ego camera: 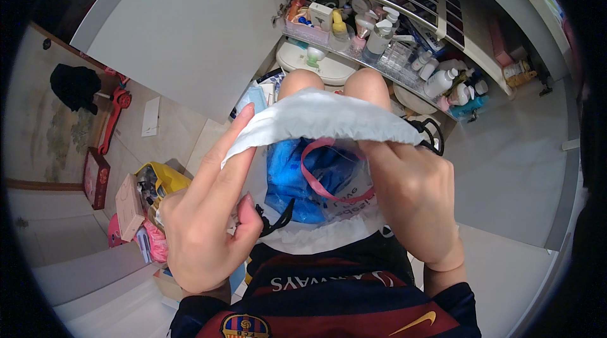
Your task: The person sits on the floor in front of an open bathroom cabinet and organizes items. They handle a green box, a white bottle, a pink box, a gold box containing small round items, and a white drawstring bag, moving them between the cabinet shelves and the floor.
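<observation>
A white drawstring bag (303,117) sits on my lap with its mouth spread wide. Inside it lies something bright blue (289,172) in clear plastic, and a pink strap (308,174) loops over that. The rim passes between two raised fingers of my left hand (204,210), whose thumb is near a black cord (280,219). At the other side, my right hand (412,186) has its fingers tucked under the far rim. Its fingertips are hidden, so any grip there is out of sight. More black cord (431,134) hangs from the bag's right corner.
Ahead stands an open cabinet with a shelf (351,56) of pump bottles (379,39) and toiletries. Its grey door (180,30) swings out to the left. A yellow bag (163,179), a pink box (129,207) and a red scooter (116,106) stand left.
</observation>
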Motion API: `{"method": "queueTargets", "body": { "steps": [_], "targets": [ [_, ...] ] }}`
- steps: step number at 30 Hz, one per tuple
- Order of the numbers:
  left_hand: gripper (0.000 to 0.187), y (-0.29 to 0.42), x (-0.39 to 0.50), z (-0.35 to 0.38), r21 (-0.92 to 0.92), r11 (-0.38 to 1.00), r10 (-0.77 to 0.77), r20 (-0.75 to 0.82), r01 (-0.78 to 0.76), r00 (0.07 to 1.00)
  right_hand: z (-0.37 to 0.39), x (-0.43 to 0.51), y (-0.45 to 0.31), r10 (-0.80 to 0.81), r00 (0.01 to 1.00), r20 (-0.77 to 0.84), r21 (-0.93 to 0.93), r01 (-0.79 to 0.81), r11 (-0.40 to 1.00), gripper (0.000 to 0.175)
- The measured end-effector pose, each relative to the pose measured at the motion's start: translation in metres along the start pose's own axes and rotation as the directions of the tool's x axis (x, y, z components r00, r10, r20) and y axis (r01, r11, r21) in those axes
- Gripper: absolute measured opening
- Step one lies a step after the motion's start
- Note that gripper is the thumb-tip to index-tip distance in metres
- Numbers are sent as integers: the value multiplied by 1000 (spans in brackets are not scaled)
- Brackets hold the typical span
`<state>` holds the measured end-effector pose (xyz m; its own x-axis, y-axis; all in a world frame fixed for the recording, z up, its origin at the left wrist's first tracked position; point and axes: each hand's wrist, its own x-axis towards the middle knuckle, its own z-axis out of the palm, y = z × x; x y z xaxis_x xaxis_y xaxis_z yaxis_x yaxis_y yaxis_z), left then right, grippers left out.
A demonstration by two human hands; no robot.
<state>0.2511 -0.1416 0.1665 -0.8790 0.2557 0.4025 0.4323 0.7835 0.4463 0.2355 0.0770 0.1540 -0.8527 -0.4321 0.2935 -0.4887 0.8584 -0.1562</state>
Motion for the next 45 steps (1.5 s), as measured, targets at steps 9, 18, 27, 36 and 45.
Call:
{"method": "queueTargets", "body": {
  "steps": [9,18,27,36,45],
  "targets": [
    [62,0,-7,3,-146,982,138,99,-123,986,-12,-7,-15,-95,977,189,161,65,985,35],
    [48,4,-1,10,-144,982,127,13,-124,992,46,-2,-13,-620,742,255,-526,644,555,32],
    [26,-4,-4,11,-39,981,184,-104,-189,977,50,-5,-30,-322,913,253,-500,408,764,20],
    [30,0,-13,-16,-11,978,207,54,-207,977,52,-10,-18,-250,942,223,129,226,966,33],
    [28,2,-11,-15,-19,985,173,60,-172,983,46,5,-13,-501,820,277,-462,571,679,28]
  ]
}}
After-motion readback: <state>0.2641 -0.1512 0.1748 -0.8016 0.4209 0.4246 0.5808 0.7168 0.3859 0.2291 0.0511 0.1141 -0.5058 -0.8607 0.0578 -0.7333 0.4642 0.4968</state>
